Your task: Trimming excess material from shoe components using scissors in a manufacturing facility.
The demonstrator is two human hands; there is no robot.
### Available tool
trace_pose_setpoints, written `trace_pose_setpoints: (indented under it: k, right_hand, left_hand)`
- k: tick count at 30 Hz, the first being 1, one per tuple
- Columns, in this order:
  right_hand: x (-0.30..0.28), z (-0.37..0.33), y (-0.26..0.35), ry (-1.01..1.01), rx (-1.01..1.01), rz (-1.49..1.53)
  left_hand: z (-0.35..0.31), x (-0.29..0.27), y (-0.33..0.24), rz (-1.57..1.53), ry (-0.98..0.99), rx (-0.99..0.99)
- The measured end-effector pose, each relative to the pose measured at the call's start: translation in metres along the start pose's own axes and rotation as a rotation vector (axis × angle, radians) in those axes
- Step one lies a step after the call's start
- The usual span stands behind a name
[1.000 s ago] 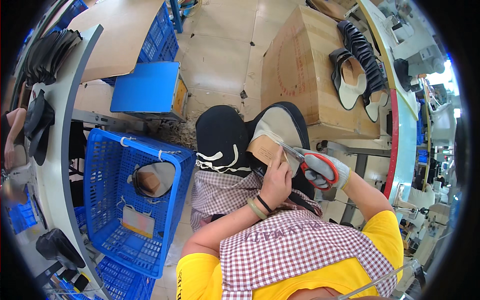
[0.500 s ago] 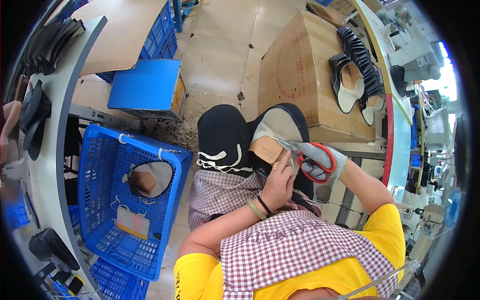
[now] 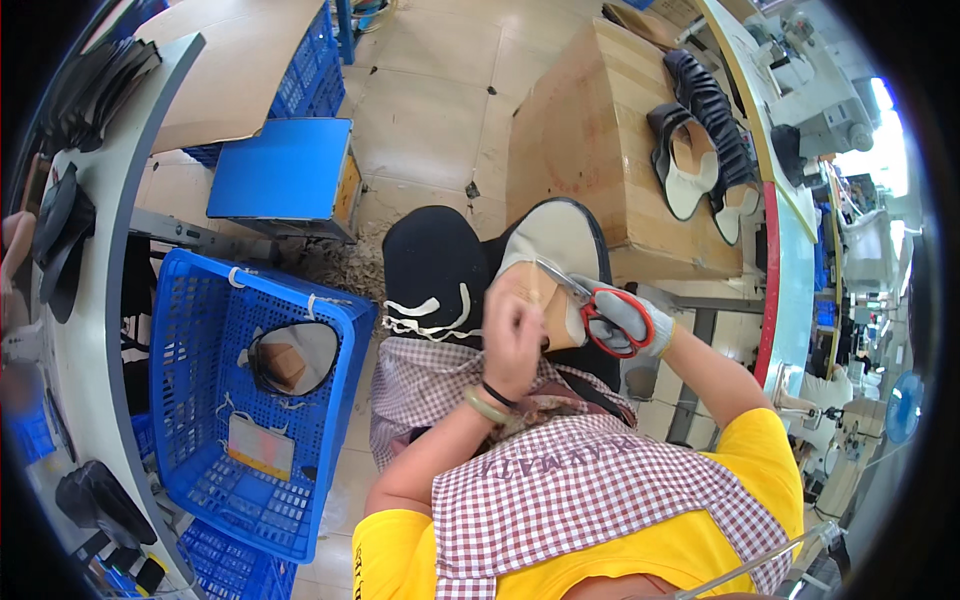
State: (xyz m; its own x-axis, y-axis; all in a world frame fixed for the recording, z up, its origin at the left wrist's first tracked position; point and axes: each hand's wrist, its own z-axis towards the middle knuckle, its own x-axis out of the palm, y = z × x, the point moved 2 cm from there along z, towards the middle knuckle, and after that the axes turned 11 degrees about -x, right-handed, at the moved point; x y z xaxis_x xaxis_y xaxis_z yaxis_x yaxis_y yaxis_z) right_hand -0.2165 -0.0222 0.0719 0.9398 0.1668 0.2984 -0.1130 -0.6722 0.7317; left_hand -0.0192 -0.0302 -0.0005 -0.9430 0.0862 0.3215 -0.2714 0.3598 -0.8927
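Observation:
A black shoe upper with a grey sole lining rests on my lap. My left hand pinches its tan heel part, fingers closed on the material. My right hand, in a grey glove, grips red-handled scissors whose blades point at the tan edge of the shoe. A black cap-like piece with white laces lies on my left knee.
A blue plastic crate at my left holds one shoe upper. A wooden bench ahead carries a row of black shoe uppers. A blue box stands on the floor; more uppers lie on the grey shelf at left.
My hands have stayed on the shoe; the scissors shifted slightly along the tan edge. The view moved a little.

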Motion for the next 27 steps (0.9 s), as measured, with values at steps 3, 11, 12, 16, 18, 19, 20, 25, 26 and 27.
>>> trace_pose_setpoints:
  k: [3, 11, 12, 16, 18, 19, 20, 25, 26, 27]
  right_hand:
    - [-0.013, -0.003, -0.033, -0.042, -0.092, 0.169]
    - [-0.020, -0.025, -0.055, -0.105, -0.159, 0.269]
    - [-0.021, -0.032, -0.059, -0.107, -0.174, 0.278]
    - [0.006, -0.041, -0.040, 0.034, -0.406, 0.303]
    - [0.001, -0.027, -0.034, -0.224, -0.500, 0.448]
    - [-0.009, -0.012, -0.037, -0.314, -0.498, 0.476]
    - [-0.026, -0.004, -0.050, -0.320, -0.512, 0.482]
    - [-0.036, 0.009, -0.063, -0.156, -0.461, 0.602]
    - [-0.038, 0.010, -0.064, -0.149, -0.444, 0.563]
    - [-0.037, 0.009, -0.066, -0.110, -0.471, 0.607]
  left_hand:
    - [0.023, -0.015, -0.010, 0.255, -0.039, -0.109]
    - [0.054, 0.002, -0.015, 0.494, 0.155, 0.128]
    - [0.054, 0.007, -0.024, 0.509, 0.185, 0.190]
    - [0.067, 0.013, -0.030, 0.529, 0.300, 0.181]
    - [0.068, 0.020, -0.027, 0.738, 0.159, 0.291]
    - [0.067, 0.023, -0.026, 0.930, 0.002, 0.393]
    - [0.066, 0.027, -0.027, 0.934, 0.014, 0.404]
    - [0.065, 0.030, -0.017, 1.020, 0.023, 0.662]
    - [0.067, 0.032, -0.020, 0.861, 0.086, 0.558]
    - [0.069, 0.031, -0.022, 0.783, 0.128, 0.410]
